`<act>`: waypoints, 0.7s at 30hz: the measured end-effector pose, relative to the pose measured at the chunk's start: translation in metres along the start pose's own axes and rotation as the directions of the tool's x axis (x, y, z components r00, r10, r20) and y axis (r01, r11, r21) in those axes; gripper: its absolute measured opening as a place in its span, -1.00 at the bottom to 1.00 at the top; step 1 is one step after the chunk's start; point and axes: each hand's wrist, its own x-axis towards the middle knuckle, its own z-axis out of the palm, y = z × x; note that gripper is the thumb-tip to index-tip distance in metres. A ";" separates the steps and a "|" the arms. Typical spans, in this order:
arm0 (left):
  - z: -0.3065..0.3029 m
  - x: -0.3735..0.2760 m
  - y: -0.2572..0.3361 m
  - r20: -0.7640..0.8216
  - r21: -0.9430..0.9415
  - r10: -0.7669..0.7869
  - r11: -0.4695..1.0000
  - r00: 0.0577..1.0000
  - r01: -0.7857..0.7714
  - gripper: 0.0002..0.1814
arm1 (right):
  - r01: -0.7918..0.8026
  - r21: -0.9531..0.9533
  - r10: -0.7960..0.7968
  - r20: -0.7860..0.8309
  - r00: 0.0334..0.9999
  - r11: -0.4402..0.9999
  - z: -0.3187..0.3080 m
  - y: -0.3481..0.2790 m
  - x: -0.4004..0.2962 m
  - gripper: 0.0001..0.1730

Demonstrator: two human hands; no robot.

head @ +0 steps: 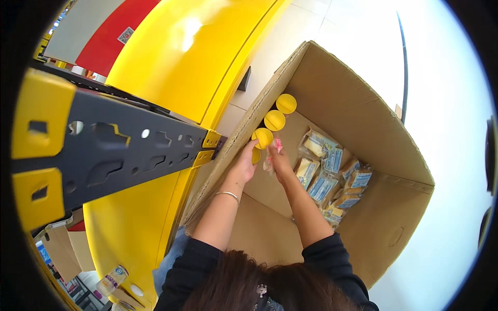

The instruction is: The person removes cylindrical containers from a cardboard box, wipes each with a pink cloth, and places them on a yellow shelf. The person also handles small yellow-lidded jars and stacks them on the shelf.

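My left hand (244, 165) is inside a large cardboard box (330, 74), with its thumb against a round yellow lid (262, 137). Most of the container under that lid is hidden. Close beside it, my right hand (281, 162) grips a clear plastic wrapping with pink print (268, 165); whether it belongs to the lidded container I cannot tell. Two more yellow lids, one in the middle (274, 120) and one at the far end (286, 103), line up along the box's left wall. Part of another yellow lid (255, 156) shows beside my left hand.
Several wrapped bread-like packs (323, 186) lie on the box floor to the right. A dark metal shelf beam (132, 144) juts from the left, near the box's edge. Behind it are curved yellow panels (183, 58). A labelled jar (112, 280) is at lower left.
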 end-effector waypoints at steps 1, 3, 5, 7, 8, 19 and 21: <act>-0.002 0.009 -0.005 0.043 -0.026 0.023 0.999 0.999 -0.022 -0.16 | 0.013 0.014 -0.013 0.027 1.000 1.000 0.002 0.001 0.002 -0.46; -0.007 0.017 -0.011 0.082 0.004 0.023 1.000 0.996 -0.024 -0.20 | 0.007 -0.025 -0.007 -0.016 1.000 1.000 0.008 0.005 0.000 -0.46; -0.005 0.017 -0.011 0.093 0.050 0.030 0.998 0.995 -0.035 -0.25 | 0.021 -0.021 -0.022 -0.033 0.999 1.000 0.010 0.003 -0.003 -0.46; -0.006 0.014 -0.012 0.064 0.113 0.048 0.992 0.997 -0.056 -0.28 | 0.052 0.027 -0.051 -0.015 0.999 0.998 0.014 0.002 -0.007 -0.46; -0.005 0.011 -0.012 0.076 0.107 0.060 0.992 0.995 -0.068 -0.26 | 0.054 -0.017 -0.054 -0.023 0.998 0.998 0.014 -0.001 -0.010 -0.47; 0.055 -0.142 0.006 0.209 0.442 0.478 0.732 0.853 -0.518 -0.34 | 0.625 -0.260 -0.639 0.040 0.768 0.736 -0.008 -0.035 -0.113 -0.42; 0.065 -0.177 0.009 0.280 0.589 0.660 0.456 0.697 -0.668 -0.32 | 0.690 -0.229 -0.682 0.125 0.720 0.687 -0.006 -0.077 -0.168 -0.44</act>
